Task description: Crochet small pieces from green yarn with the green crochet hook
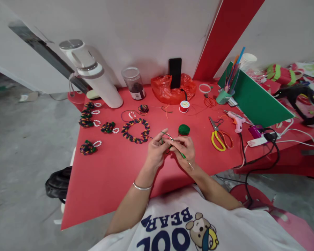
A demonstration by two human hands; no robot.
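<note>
Craft workshop; glue gun [237,121], yellow-handled scissors [216,129], yarn [184,130]

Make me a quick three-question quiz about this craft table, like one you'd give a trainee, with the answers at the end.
1. True or false: the green yarn ball lies on the red table.

2. Which of these lies to the right of the yellow-handled scissors?
A) a hammer
B) a pink glue gun
C) a wooden spoon

3. Fill in the blank: the right hand holds a thin hook with a ____ handle.

Key: 1. True. 2. B. 3. Green.
</note>
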